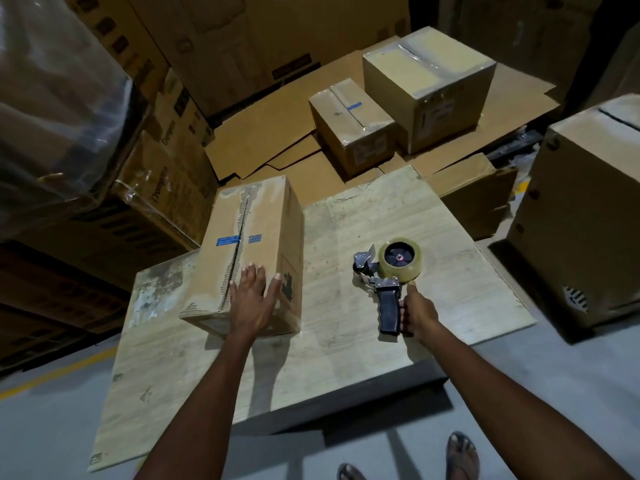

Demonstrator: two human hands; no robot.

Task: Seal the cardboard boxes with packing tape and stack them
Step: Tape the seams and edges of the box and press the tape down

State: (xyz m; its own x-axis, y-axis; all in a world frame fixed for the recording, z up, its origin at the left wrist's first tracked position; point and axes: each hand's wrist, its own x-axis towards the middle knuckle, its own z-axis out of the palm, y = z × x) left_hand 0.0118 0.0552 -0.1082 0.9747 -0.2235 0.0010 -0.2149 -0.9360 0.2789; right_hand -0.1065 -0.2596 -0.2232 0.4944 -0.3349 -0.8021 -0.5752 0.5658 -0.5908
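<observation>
The long brown cardboard box (pixel 249 244) lies by the pale wooden tabletop's (pixel 329 358) left edge, seam apparently unsealed. The left hand (pixel 254 299) presses flat on it, fingers spread, likely steadying it. The right hand (pixel 417 313) curls round the black-handled tape dispenser (pixel 389 271) near the right edge.

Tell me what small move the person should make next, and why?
Probably lift the tape dispenser off the table and bring it to the top seam of the box. The right hand grips its handle, the left hand rests flat on the box, steadying it, and the top seam looks open, without fresh tape.
</observation>
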